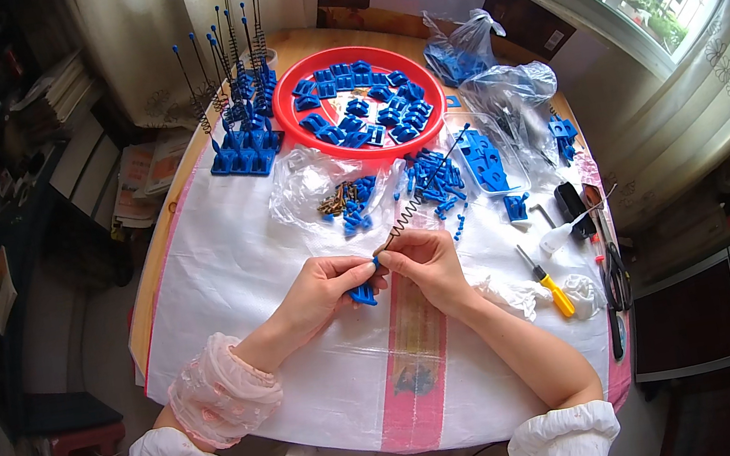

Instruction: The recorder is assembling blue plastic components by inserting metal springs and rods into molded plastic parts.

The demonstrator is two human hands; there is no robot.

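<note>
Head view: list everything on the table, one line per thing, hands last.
red tray: one, red, far centre, full of blue parts
finished assemblies: a cluster, blue bases with upright spring rods, far left
loose small parts: a pile, blue, centre
screws: small heap, brass, on clear plastic
plastic bags: several, clear, far right
screwdriver: one, yellow handle, right
scissors: one, black, right edge
spring rod: one, dark, held by right hand
blue base: one, in left hand
left hand: grip on base
right hand: grip on rod
</note>
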